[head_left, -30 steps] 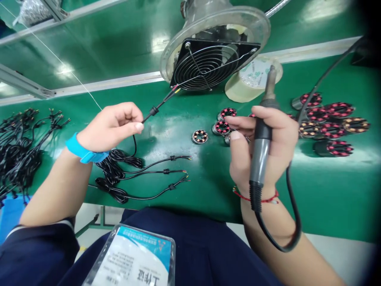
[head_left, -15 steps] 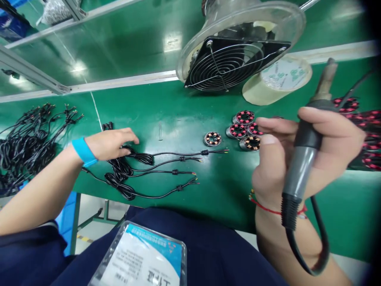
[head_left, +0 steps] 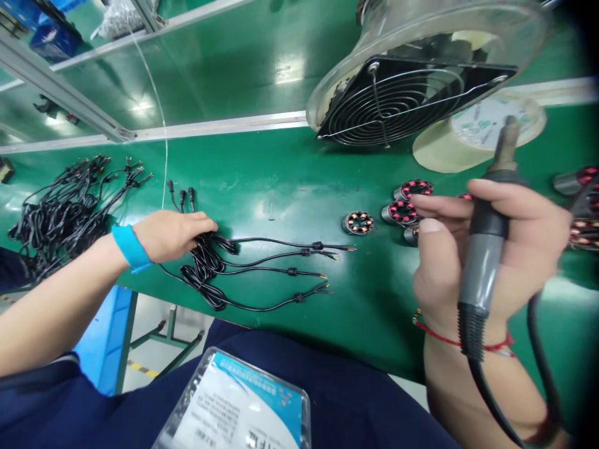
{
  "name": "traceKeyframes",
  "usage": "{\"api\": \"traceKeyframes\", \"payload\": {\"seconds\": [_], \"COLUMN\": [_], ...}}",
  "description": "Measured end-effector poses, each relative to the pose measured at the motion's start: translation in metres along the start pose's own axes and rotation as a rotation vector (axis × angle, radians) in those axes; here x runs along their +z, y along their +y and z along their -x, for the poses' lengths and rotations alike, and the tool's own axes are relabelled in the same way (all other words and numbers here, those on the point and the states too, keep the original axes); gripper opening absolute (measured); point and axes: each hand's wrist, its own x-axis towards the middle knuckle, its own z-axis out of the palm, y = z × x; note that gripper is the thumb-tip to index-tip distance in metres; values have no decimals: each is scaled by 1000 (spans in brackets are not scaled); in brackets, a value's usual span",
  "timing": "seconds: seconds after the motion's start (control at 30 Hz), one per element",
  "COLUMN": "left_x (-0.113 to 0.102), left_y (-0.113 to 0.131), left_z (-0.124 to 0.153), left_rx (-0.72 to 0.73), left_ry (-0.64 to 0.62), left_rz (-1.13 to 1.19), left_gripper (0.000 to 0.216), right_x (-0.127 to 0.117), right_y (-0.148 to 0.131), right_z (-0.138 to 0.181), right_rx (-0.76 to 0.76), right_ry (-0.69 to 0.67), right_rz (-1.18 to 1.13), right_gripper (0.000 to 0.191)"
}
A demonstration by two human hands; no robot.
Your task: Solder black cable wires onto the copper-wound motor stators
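My left hand (head_left: 171, 235), with a blue wristband, rests palm down on a bundle of black cables (head_left: 213, 271) laid side by side on the green bench; its fingers curl over the coiled ends. The cables' bare ends (head_left: 337, 252) point right. My right hand (head_left: 496, 249) is raised above the bench and closed around a grey soldering iron (head_left: 486, 249), tip up, its black cord looping down past my wrist. Small motor stators (head_left: 402, 209) with red or copper windings lie just left of that hand.
A wire-grilled fan (head_left: 412, 100) in a clear round housing hangs over the back of the bench, with a roll of tape (head_left: 482, 134) beside it. A big pile of black cables (head_left: 65, 206) lies at far left. More stators (head_left: 583, 206) sit at far right. A badge (head_left: 243, 405) hangs at my chest.
My left hand lowered the cable it held up near the fan, laid it with the others, and now rests on the bundle. My right hand kept the iron raised.
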Motion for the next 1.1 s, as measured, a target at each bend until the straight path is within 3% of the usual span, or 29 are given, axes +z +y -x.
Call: {"api": "traceKeyframes", "payload": {"seconds": [0.07,0.17,0.4,0.5,0.6,0.7,0.8,0.93,1.1], "left_x": [3,5,7,2,-8,-17,-25,-43,-65], "left_y": [7,13,-1,-7,-18,-32,-35,-9,46], "left_z": [1,0,-5,-2,4,7,4,-21,-87], "left_rx": [-32,-39,55,80,59,-31,-149,-140,91], "left_ry": [-74,-108,-165,-102,64,188,212,296,358], "left_rz": [-62,-110,-16,-20,8,-6,-147,-121,220], "left_gripper": [52,43,29,30,26,25,37,44,39], "right_x": [1,1,0,1,1,1,3,4,6], "right_y": [1,1,-1,-1,-1,-2,-4,-6,0], "right_z": [2,2,1,1,1,2,1,1,3], "right_rx": [19,14,44,63,67,63,82,93,101], "right_ry": [-14,-22,-33,-35,-26,-25,-24,-15,-49], "right_rz": [2,3,46,46,49,61,85,82,66], "right_gripper": [47,49,49,47,45,44,41,37,37]}}
